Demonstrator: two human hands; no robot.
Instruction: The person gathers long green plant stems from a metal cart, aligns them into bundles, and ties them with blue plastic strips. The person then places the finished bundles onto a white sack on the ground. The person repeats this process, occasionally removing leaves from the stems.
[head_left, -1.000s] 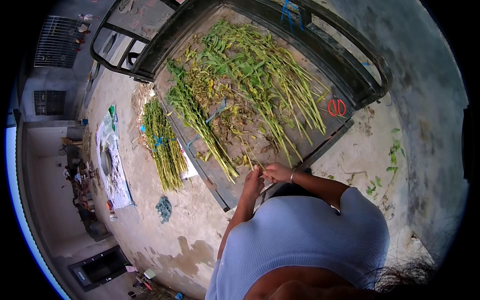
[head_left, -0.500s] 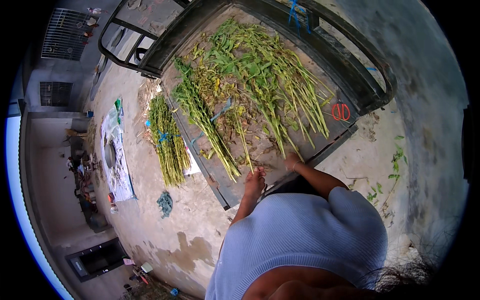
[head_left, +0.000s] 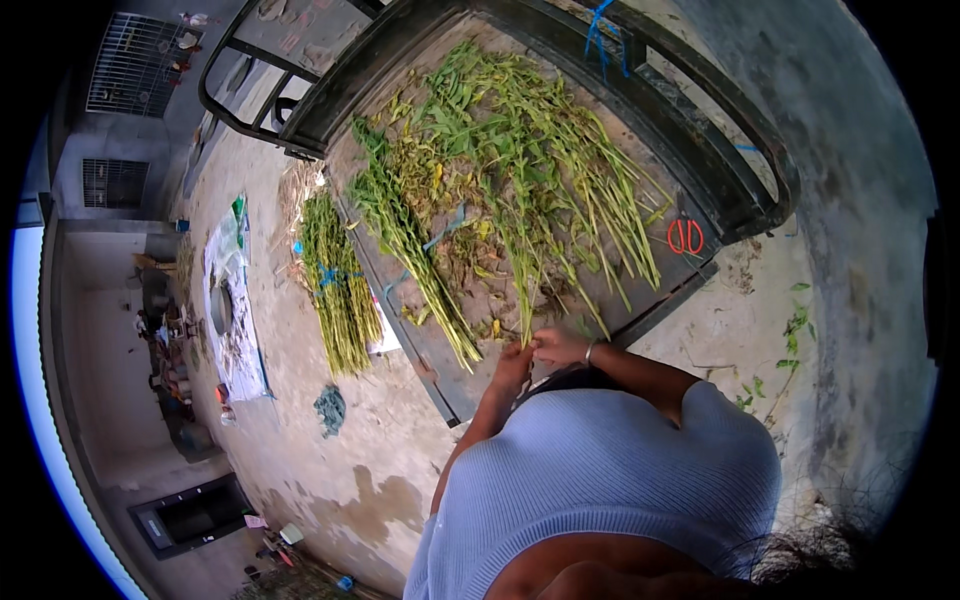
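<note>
Leafy green stalks (head_left: 526, 310) run up the truck bed from my hands, their cut ends toward me. My left hand (head_left: 512, 368) is closed around the lower ends. Right beside it, my right hand (head_left: 563, 346), slightly blurred, has its fingertips closed at the same stalk ends. To the left lies a bundle of leafy stalks (head_left: 425, 285) with a blue strip (head_left: 445, 228) by it. Loose leafy stalks (head_left: 600, 190) spread over the right of the bed. Red-handled scissors (head_left: 685, 236) lie near the bed's right edge.
The metal truck bed (head_left: 425, 375) has a black side rail (head_left: 735, 130). A tied bundle of stalks (head_left: 340, 290) stands or leans left of it. Beyond are a white sheet (head_left: 235, 340) and a crumpled teal cloth (head_left: 330, 410) on the concrete floor (head_left: 310, 450).
My right hand has moved left to meet my left hand, and leafy stalks have shifted left with it. My left hand has hardly moved. The scissors lie where they were.
</note>
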